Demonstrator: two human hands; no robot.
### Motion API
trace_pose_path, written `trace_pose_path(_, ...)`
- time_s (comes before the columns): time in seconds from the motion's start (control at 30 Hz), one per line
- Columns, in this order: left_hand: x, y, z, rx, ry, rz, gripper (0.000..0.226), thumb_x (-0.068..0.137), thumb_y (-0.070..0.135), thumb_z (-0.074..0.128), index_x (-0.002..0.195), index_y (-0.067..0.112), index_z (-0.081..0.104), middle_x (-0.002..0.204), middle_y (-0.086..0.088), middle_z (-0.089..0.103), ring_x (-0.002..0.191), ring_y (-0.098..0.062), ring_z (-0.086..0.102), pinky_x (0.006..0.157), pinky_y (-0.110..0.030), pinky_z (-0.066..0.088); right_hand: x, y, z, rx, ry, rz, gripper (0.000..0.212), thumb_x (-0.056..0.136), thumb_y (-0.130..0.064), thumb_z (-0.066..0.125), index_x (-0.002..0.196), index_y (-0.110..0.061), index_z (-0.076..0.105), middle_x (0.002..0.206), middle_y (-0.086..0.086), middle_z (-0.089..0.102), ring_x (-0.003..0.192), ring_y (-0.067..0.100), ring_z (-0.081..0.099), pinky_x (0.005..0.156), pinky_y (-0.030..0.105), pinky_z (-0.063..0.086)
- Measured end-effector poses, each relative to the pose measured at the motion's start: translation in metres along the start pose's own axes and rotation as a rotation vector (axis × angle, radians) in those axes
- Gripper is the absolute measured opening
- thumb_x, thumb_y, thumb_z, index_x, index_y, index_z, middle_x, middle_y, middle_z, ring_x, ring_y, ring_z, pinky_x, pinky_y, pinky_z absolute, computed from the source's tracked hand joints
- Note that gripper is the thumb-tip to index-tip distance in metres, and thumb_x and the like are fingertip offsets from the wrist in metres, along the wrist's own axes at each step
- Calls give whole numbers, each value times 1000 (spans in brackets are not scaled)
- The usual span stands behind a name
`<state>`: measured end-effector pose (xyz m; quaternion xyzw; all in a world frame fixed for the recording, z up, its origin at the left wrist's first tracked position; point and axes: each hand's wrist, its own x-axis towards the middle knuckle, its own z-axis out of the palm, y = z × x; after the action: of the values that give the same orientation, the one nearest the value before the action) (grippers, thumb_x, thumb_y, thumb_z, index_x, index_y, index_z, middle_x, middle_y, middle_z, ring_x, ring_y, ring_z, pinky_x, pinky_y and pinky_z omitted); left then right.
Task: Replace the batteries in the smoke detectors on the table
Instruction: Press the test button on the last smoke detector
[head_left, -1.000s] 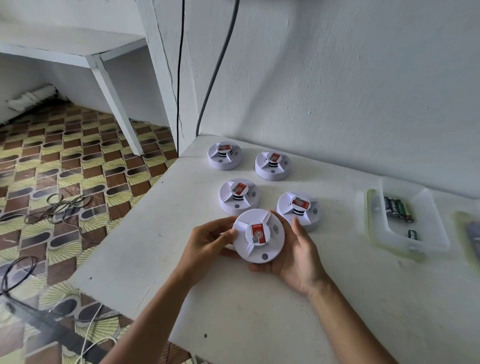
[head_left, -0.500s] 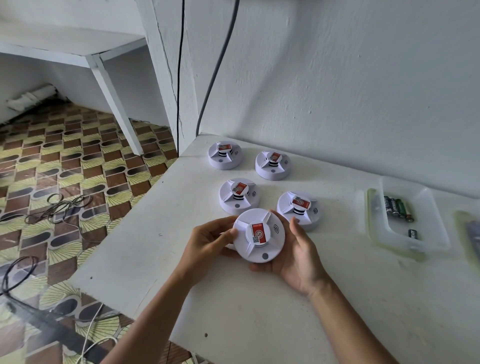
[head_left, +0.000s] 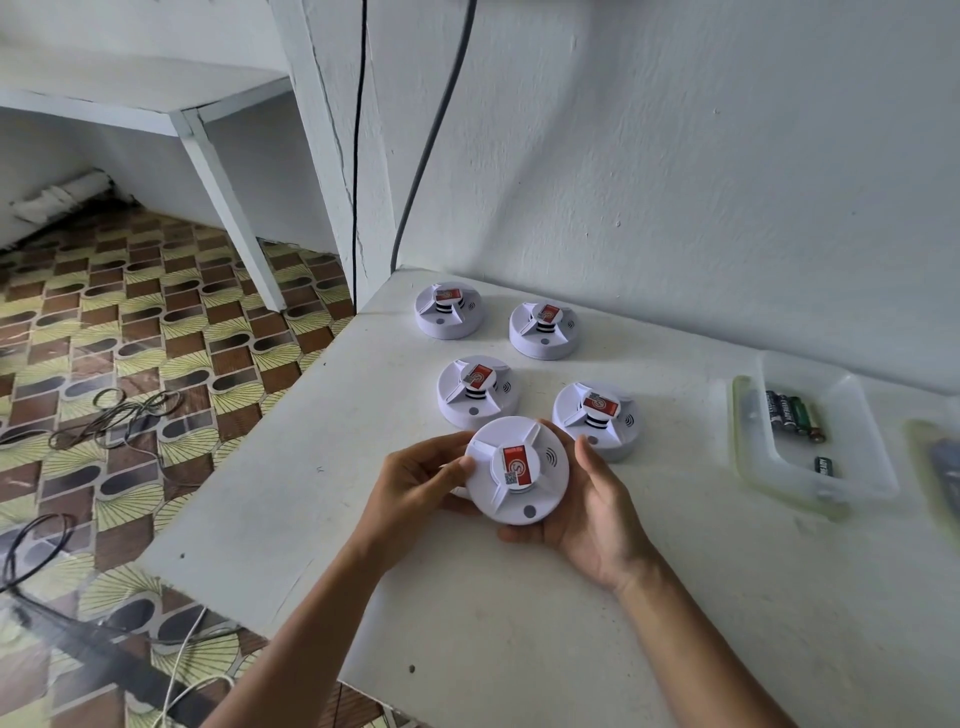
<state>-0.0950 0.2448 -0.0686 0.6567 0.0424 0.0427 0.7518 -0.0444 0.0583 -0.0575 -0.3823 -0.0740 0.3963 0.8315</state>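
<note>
A white round smoke detector (head_left: 519, 486) with a red label on its raised centre is held just above the white table (head_left: 519, 623), face up. My left hand (head_left: 415, 483) grips its left rim with thumb and fingers. My right hand (head_left: 592, 514) cups it from below and the right. Several more detectors of the same kind rest on the table behind it, the nearest ones being the detector to the right (head_left: 597, 418) and the detector to the left (head_left: 475, 389). A clear tray (head_left: 852, 478) at the right holds several batteries (head_left: 792, 415).
The table sits against a white wall, with its left edge open to a patterned floor strewn with cables (head_left: 119, 415). Two dark cables (head_left: 358, 156) run down the wall at the table's far corner. Another tray (head_left: 940, 478) is cut off at the right edge.
The held detector has turned slightly in my hands; both hands stay in about the same place.
</note>
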Motion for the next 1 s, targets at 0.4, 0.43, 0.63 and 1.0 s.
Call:
trace_pose_path(0.4, 0, 0, 0, 2, 2, -2, 28, 91, 15, 63, 117, 9, 69, 107, -11, 74, 92, -22, 71, 70, -36, 59, 0, 0, 1, 11, 1, -24, 69, 62, -60, 78, 120, -28, 62, 123, 15, 64, 98, 35, 67, 62, 44, 57)
trace_pose_path(0.43, 0, 1, 0, 4, 4, -1, 27, 91, 14, 62, 117, 8, 68, 107, -11, 74, 92, -22, 71, 70, -35, 58, 0, 0, 1, 9, 5, -20, 71, 62, -60, 78, 122, -27, 61, 124, 15, 64, 99, 35, 67, 62, 44, 57)
trace_pose_path(0.63, -1, 2, 2, 8, 6, 4, 30, 89, 15, 59, 117, 7, 68, 107, -11, 74, 92, -21, 70, 69, -34, 58, 0, 0, 0, -20, -9, -30, 64, 64, -62, 75, 119, -29, 65, 123, 14, 65, 99, 33, 67, 63, 43, 57)
trace_pose_path(1.0, 1, -1, 0, 39, 10, 16, 31, 89, 19, 61, 118, 10, 69, 110, -9, 73, 99, -25, 70, 77, -44, 59, 1, 1, -3, -5, 0, -11, 70, 65, -60, 77, 124, -27, 60, 127, 17, 62, 101, 36, 65, 64, 45, 57)
